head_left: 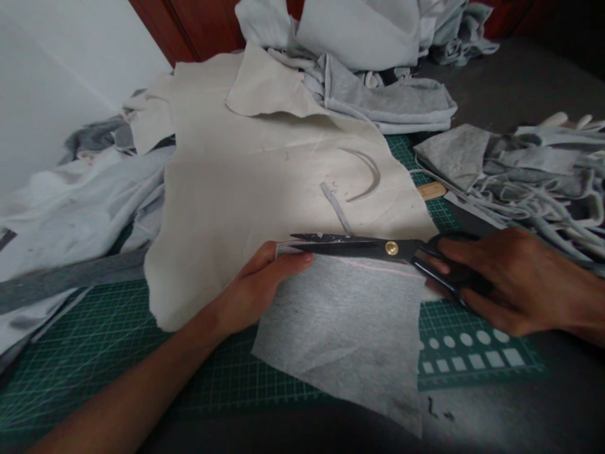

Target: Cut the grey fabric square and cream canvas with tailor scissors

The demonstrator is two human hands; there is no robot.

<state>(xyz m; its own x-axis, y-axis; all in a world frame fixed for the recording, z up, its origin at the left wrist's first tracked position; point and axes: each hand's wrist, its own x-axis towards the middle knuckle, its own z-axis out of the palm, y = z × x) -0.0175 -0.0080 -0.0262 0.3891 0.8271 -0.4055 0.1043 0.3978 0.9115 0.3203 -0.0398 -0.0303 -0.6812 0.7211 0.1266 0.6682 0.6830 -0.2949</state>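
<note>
Nearest the camera, the left forearm [118, 391] runs up to a left hand [262, 290] whose grip pinches the top edge of a grey fabric sheet [340, 340], lying on a green cutting mat [108, 353]. The right hand [524, 284] has a firm grip through the handles of black scissors [359, 247], blades almost closed along that edge (a brass pivot screw [391, 248] catches the light). Beige fabric [265, 189] spreads just behind, with grey scraps [534, 170] heaped to the right.

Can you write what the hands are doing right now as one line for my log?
left hand: holds grey fabric | right hand: grips black scissors, blades along fabric's top edge | below: green cutting mat
</note>
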